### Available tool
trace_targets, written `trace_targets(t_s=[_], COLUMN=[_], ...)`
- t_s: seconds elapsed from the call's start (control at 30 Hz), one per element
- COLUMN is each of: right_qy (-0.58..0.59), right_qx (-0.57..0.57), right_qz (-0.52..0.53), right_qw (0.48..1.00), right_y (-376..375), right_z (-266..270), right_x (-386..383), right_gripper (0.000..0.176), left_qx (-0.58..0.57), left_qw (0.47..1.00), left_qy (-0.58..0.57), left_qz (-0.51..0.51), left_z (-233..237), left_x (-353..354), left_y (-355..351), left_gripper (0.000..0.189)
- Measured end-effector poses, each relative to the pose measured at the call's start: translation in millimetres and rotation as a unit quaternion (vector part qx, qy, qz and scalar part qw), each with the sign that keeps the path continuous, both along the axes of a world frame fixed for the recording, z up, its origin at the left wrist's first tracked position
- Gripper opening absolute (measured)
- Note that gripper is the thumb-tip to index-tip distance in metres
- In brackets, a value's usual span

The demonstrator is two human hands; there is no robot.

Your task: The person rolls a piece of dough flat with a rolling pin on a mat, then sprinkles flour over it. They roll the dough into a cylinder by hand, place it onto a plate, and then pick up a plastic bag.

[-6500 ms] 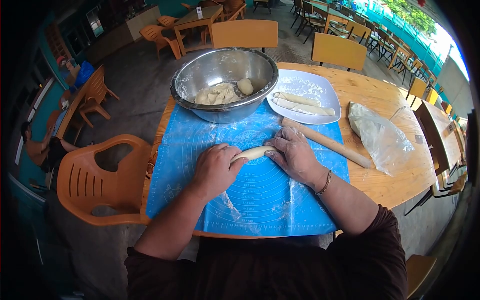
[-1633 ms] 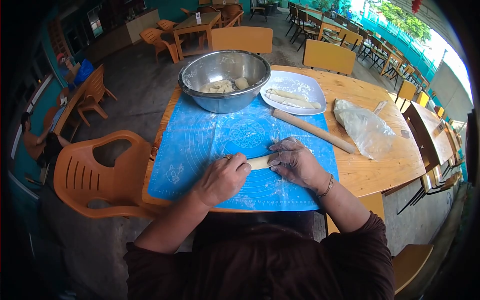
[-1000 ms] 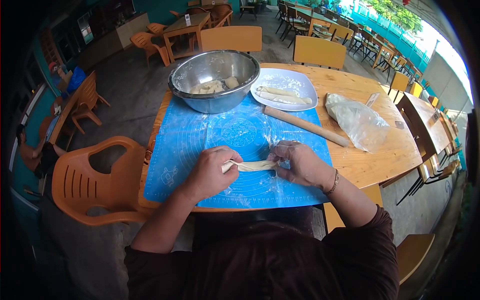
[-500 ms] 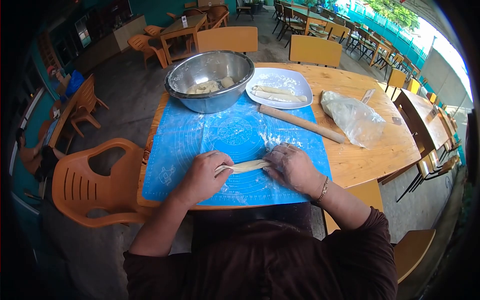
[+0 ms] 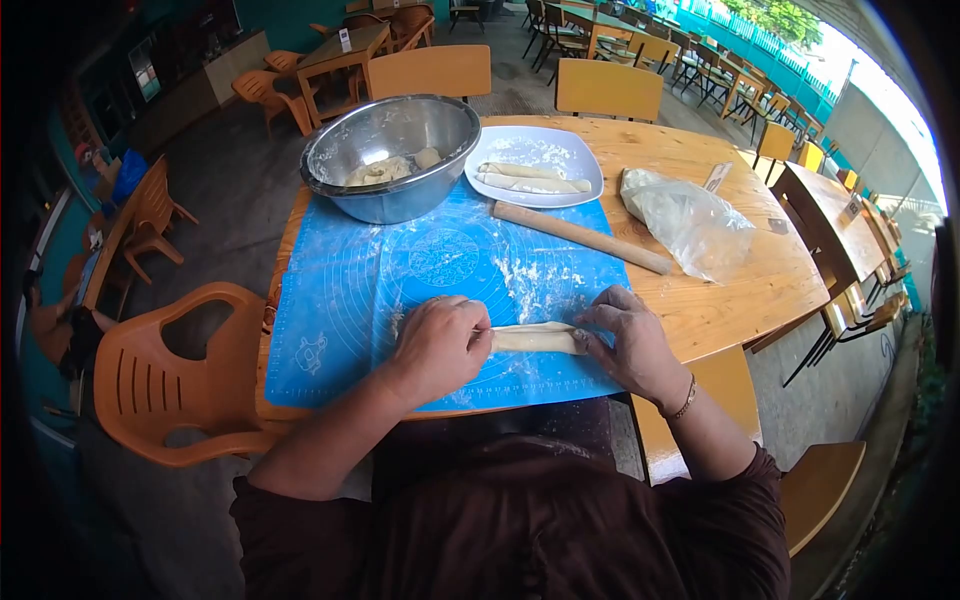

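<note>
The person wears a dark maroon top point(image 5: 520, 525), its sleeves point(image 5: 262, 500) bunched near the elbows, leaving both forearms bare. A thin bracelet point(image 5: 686, 399) of small beads sits at the wrist of the right hand point(image 5: 632, 345).

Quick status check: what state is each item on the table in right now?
dough strip: stretched out, held at both ends.
left hand: shut on one end.
right hand: pinching the other end.
metal bowl: upright, dough inside.
plate: holding two dough rolls.
rolling pin: lying untouched.
plastic bag: lying crumpled.
blue mat: flat, floured.
</note>
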State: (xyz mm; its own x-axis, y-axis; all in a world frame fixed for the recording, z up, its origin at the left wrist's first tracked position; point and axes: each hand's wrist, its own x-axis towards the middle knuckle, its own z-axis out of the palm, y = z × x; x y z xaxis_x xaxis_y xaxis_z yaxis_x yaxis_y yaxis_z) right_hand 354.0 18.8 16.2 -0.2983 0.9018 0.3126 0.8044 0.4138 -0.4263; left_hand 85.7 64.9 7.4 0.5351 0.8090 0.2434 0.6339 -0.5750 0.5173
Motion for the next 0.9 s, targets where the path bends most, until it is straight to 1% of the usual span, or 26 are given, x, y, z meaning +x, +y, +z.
trace_targets(t_s=[0.03,0.07,0.1,0.13,0.17,0.2,0.23,0.27,0.3,0.37,0.4,0.47,0.57,0.63,0.73,0.83,0.9], right_qy=[0.002,0.015,0.028,0.024,0.024,-0.021,-0.066,-0.092,-0.090,-0.092,-0.093,-0.149,-0.163,-0.158,-0.154,-0.160,-0.133], right_qx=[-0.002,0.069,0.139,0.080,0.078,0.084,0.089,0.012,0.010,-0.030,-0.031,-0.010,0.005,0.002,-0.007,-0.012,-0.037], right_qz=[-0.001,0.000,0.001,0.030,0.030,0.083,0.136,0.163,0.161,0.160,0.160,0.142,0.128,0.124,0.109,0.093,0.101], right_qw=[1.000,0.998,0.990,0.996,0.996,0.993,0.984,0.982,0.983,0.982,0.982,0.979,0.978,0.980,0.982,0.983,0.985], right_y=[-3.5,-6.9,-11.6,-18.7,-23.2,-27.7,-31.1,-33.0,-31.5,-27.9,-25.5,-17.7,-2.5,8.4,26.0,43.8,52.5], right_z=[-3.1,-5.7,-8.6,-12.3,-9.5,-3.8,-2.0,-7.2,-10.1,-13.1,-12.7,-10.4,-12.3,-12.6,-13.6,-15.0,-13.3], right_x=[-4.8,-10.0,-12.7,-11.5,-15.5,-22.7,-26.8,-27.0,-27.7,-29.7,-30.2,-30.5,-30.8,-29.3,-27.5,-24.9,-22.2], right_gripper=[0.019,0.021,0.024,0.038,0.038,0.044,0.051,0.065,0.065,0.072,0.072,0.076,0.076,0.075,0.075,0.075,0.075], left_qx=[0.043,0.086,0.084,0.132,0.179,0.177,0.216,0.253,0.251,0.153,0.140,0.131,0.112,0.104,0.046,0.022,0.011], left_qw=[0.999,0.995,0.995,0.991,0.983,0.984,0.973,0.953,0.954,0.972,0.969,0.970,0.972,0.973,0.978,0.978,0.977], left_qy=[0.015,0.030,0.031,0.003,-0.025,-0.024,0.009,0.042,0.042,0.069,0.125,0.133,0.143,0.145,0.159,0.177,0.193], left_qz=[0.018,0.035,0.034,0.012,-0.010,-0.010,-0.084,-0.158,-0.160,-0.162,-0.157,-0.153,-0.149,-0.146,-0.124,-0.104,-0.087], left_z=[0.7,1.2,1.2,1.1,-0.2,-2.9,-6.1,-8.9,-11.2,-14.3,-16.6,-12.9,-10.1,-9.9,-5.0,-4.8,-2.0], left_x=[-1.7,-2.6,-2.8,-2.9,-3.1,-2.8,-1.8,-0.7,0.7,3.3,2.8,4.3,6.8,7.6,8.9,11.5,12.3], left_y=[-3.2,-6.8,-11.4,-16.4,-21.6,-27.2,-33.4,-38.2,-42.4,-47.2,-43.0,-37.6,-27.4,-17.3,0.6,23.6,31.5], left_gripper=[0.008,0.008,0.008,0.013,0.018,0.018,0.032,0.046,0.046,0.073,0.089,0.091,0.097,0.100,0.107,0.106,0.105])
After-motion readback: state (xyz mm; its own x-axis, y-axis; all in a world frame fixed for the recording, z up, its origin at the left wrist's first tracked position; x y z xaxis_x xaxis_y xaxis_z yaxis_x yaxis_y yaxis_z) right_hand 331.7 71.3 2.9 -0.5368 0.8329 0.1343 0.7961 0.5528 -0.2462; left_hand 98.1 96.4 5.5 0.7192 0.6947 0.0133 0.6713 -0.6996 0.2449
